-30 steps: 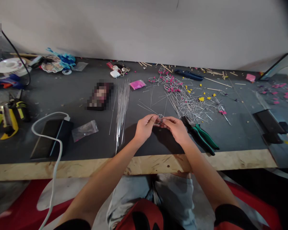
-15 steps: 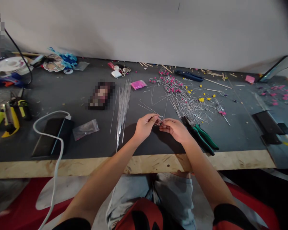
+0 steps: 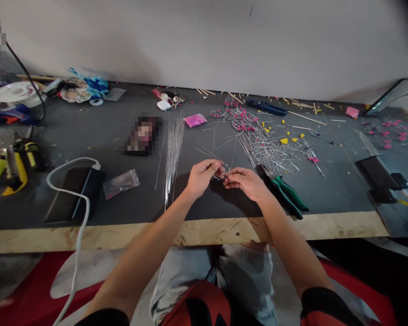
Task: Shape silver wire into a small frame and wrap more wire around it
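Between my two hands is a thin silver wire [image 3: 226, 167], bent into a loop. My left hand [image 3: 201, 177] pinches it from the left with thumb and fingers. From the other side, my right hand [image 3: 247, 183] grips it, fingertips pressed together. Fingers partly hide the wire's shape. A bundle of straight wires [image 3: 173, 151] lies left of my left hand. Close to my right hand rest pliers [image 3: 287, 194] with green and black handles. Beyond them spreads a heap of cut wires [image 3: 272, 147], with pink-tipped wire loops [image 3: 242, 118] at its back.
A pink packet [image 3: 195, 120] and keys [image 3: 170, 99] lie further back. At left are a black power bank [image 3: 73, 194] with a white cable [image 3: 85, 226], a plastic bag [image 3: 121, 184] and yellow-handled tools [image 3: 15, 170]. The wooden table edge [image 3: 221, 231] runs before me.
My hands have shifted slightly left with the wire, and more of its loop shows between the fingers. The surrounding things lie as before.
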Demonstrator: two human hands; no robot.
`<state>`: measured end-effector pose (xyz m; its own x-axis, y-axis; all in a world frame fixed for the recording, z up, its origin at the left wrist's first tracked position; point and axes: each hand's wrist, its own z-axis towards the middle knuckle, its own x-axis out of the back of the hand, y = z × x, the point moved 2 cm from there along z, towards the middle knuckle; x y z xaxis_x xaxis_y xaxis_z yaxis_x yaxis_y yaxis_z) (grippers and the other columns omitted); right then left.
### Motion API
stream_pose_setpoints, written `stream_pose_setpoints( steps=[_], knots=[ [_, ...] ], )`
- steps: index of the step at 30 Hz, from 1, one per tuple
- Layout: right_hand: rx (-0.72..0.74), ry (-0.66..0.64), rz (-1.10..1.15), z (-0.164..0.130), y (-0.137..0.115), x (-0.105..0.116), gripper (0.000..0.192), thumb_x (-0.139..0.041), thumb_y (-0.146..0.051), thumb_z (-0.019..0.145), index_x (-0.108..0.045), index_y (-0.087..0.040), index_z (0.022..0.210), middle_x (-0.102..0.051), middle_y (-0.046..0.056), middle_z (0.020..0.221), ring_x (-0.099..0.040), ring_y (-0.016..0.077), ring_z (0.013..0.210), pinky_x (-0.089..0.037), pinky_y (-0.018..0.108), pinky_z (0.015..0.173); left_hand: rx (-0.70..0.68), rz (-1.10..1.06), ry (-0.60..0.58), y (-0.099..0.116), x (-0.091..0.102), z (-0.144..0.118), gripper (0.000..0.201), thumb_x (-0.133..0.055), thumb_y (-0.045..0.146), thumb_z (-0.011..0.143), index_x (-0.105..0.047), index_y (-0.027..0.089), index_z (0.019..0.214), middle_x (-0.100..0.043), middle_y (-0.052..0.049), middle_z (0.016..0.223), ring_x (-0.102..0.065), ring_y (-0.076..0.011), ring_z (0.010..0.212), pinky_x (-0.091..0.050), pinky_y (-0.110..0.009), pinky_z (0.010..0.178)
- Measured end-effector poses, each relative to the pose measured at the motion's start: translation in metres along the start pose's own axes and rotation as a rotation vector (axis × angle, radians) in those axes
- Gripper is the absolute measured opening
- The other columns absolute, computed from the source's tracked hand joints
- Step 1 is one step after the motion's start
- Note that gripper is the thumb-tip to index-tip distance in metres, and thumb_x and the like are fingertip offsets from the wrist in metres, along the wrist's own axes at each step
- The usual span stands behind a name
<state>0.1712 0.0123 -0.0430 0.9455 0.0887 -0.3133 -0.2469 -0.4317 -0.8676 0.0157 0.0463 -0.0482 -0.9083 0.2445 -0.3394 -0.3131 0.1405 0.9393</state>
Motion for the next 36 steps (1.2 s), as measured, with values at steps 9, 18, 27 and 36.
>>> stream_pose_setpoints(
  steps=[9,18,27,36],
  knots=[
    [0.081,-0.028,-0.084,0.000,0.000,0.001,0.012,-0.069,-0.026,0.072,-0.066,-0.015,0.077,-0.070,0.003,0.071,-0.067,0.0150,0.069,-0.055,0.033,0.073,0.169,-0.155,-0.005,0.001,0.000,0.001,0.027,-0.070,0.034,0.071,-0.065,0.010,0.082,-0.065,-0.003,0.066,-0.063,-0.0112,0.057,-0.052,-0.024,0.059],
    [0.015,-0.086,0.011,-0.003,-0.004,0.001,0.013,-0.072,-0.025,0.069,-0.065,-0.015,0.075,-0.069,0.002,0.073,-0.068,0.0144,0.071,-0.055,0.032,0.075,0.188,-0.192,-0.037,0.004,-0.001,0.000,0.026,-0.071,0.032,0.071,-0.065,0.010,0.084,-0.066,-0.003,0.067,-0.063,-0.0114,0.059,-0.052,-0.025,0.062],
    [-0.037,-0.097,-0.004,-0.002,-0.005,0.004,0.016,-0.073,-0.026,0.069,-0.065,-0.015,0.076,-0.068,0.003,0.073,-0.067,0.0141,0.069,-0.056,0.030,0.073,-0.076,0.146,-0.052,0.012,-0.002,-0.006,0.026,-0.062,0.038,0.078,-0.068,0.015,0.088,-0.068,-0.003,0.074,-0.065,-0.0132,0.066,-0.054,-0.028,0.069],
    [-0.047,-0.141,-0.044,-0.004,-0.006,0.004,0.022,-0.077,-0.029,0.065,-0.068,-0.015,0.079,-0.070,0.004,0.077,-0.067,0.0142,0.076,-0.054,0.031,0.076,0.118,-0.091,-0.053,0.007,-0.002,-0.004,0.027,-0.070,0.036,0.071,-0.067,0.012,0.083,-0.067,-0.003,0.069,-0.063,-0.0119,0.060,-0.053,-0.027,0.064]
  ],
)
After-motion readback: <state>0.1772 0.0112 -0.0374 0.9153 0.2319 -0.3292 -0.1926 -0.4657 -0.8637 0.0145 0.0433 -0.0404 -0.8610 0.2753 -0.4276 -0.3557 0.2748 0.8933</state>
